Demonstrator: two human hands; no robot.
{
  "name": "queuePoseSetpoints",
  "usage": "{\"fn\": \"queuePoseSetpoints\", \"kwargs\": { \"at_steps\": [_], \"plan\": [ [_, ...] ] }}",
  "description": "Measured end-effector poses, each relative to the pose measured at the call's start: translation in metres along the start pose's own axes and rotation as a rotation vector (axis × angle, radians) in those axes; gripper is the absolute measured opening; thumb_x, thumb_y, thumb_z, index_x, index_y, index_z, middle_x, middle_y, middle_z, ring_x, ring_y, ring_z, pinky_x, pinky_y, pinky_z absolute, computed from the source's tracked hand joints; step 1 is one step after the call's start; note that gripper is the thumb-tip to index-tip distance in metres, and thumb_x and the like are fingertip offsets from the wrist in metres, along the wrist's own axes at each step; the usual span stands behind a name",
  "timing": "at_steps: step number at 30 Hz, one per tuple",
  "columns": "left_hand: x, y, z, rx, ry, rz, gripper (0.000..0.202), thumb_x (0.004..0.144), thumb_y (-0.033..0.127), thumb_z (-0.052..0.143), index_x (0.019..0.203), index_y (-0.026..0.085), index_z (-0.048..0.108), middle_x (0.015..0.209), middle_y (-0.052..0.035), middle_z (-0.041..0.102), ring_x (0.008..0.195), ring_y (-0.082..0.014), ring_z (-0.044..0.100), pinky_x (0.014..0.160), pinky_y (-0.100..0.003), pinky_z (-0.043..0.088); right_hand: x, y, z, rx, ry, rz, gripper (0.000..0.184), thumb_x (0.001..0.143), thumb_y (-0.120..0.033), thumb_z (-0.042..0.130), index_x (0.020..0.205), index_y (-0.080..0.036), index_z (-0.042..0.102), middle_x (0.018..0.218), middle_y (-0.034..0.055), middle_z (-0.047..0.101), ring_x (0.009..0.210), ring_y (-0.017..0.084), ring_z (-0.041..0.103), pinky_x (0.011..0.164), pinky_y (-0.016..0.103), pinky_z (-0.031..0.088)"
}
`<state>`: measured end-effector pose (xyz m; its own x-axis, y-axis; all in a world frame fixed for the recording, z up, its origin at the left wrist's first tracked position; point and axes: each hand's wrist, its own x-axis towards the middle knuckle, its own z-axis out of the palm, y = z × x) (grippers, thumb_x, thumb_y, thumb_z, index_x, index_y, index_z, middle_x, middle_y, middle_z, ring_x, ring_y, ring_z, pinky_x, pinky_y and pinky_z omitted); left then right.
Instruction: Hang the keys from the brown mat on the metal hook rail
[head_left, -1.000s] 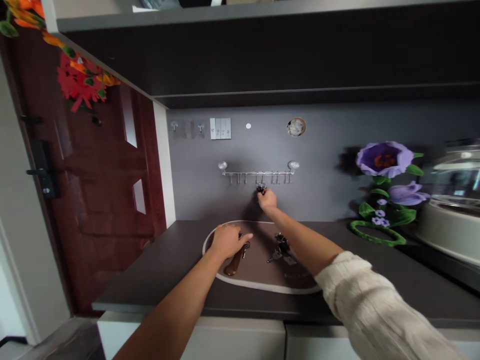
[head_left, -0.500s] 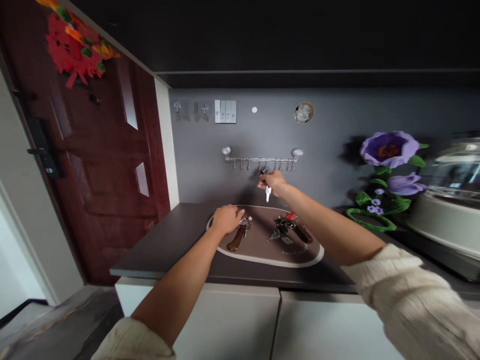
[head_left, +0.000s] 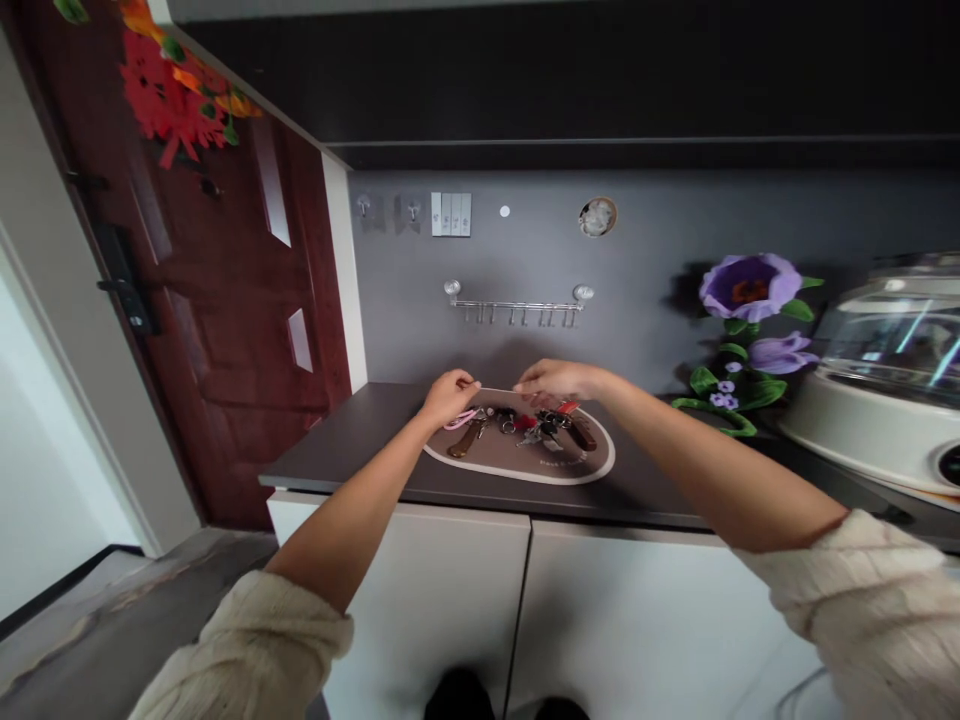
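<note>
My left hand [head_left: 449,396] is at the back left rim of the brown oval mat [head_left: 499,462], thumb and fingers pressed together. Close by on the right, my right hand [head_left: 556,381] hovers over the back rim with its fingertips drawn together. What either pinch holds is too small to make out. Beneath the hands lie a brown leather key fob [head_left: 466,440], a pink loop [head_left: 459,420], black keys [head_left: 507,421], a red piece [head_left: 526,424], a bunch of keys [head_left: 551,428] and another brown fob [head_left: 582,434].
A clear rail with several hooks [head_left: 517,306] is fixed to the grey wall above the mat. Purple flowers [head_left: 750,292] and a white appliance with a glass top [head_left: 862,410] stand on the right. A dark cabinet [head_left: 600,80] overhangs the counter [head_left: 337,440]; a red door [head_left: 232,320] is left.
My right hand has come down from the rail to the mat. The dark keys it held are gone from it, and black and red pieces now show mid-mat. My left hand has shifted slightly.
</note>
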<state>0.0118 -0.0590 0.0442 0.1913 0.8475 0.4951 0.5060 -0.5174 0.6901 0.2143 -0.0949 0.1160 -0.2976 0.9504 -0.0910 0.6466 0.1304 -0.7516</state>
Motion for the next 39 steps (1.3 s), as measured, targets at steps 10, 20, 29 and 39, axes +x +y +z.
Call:
{"fn": "queuePoseSetpoints", "kwargs": {
  "at_steps": [10, 20, 29, 39],
  "plan": [
    [0.007, 0.077, -0.031, -0.682, -0.489, -0.12, 0.059, 0.065, 0.073, 0.029, 0.042, 0.019, 0.023, 0.039, 0.0053, 0.019, 0.038, -0.0053, 0.026, 0.044, -0.023, 0.031, -0.032, -0.016, -0.02, 0.544, 0.09, -0.236, 0.057, 0.071, -0.07, 0.027, 0.049, -0.018, 0.033, 0.04, -0.0046, 0.03, 0.039, 0.006, 0.03, 0.042, 0.019, 0.03],
    [-0.018, 0.02, -0.001, -0.83, -0.557, -0.352, 0.062, 0.06, 0.078, 0.011, 0.041, 0.02, 0.019, 0.034, 0.0044, 0.016, 0.032, -0.006, 0.019, 0.036, -0.023, 0.022, -0.037, 0.056, 0.025, 0.711, 0.115, -0.086, 0.062, 0.063, -0.077, 0.002, 0.046, -0.019, 0.014, 0.036, -0.0051, 0.014, 0.036, 0.007, 0.015, 0.038, 0.02, 0.02],
    [-0.015, 0.019, -0.006, -0.764, -0.511, -0.313, 0.062, 0.061, 0.078, 0.015, 0.041, 0.02, 0.018, 0.034, 0.005, 0.015, 0.031, -0.0053, 0.019, 0.035, -0.022, 0.021, -0.031, 0.054, 0.02, 0.739, 0.09, -0.111, 0.062, 0.064, -0.078, 0.007, 0.045, -0.019, 0.015, 0.037, -0.0058, 0.015, 0.035, 0.006, 0.015, 0.037, 0.019, 0.018],
    [0.013, 0.001, -0.007, -0.113, -0.016, -0.022, 0.021, 0.072, 0.036, 0.054, 0.073, 0.015, 0.054, 0.051, 0.004, 0.047, 0.047, -0.0063, 0.041, 0.051, -0.02, 0.032, 0.012, 0.034, 0.034, 0.685, 0.319, -0.253, 0.021, 0.075, -0.037, 0.053, 0.08, -0.017, 0.052, 0.043, -0.0077, 0.039, 0.035, 0.004, 0.03, 0.037, 0.016, 0.023]
  ]
}}
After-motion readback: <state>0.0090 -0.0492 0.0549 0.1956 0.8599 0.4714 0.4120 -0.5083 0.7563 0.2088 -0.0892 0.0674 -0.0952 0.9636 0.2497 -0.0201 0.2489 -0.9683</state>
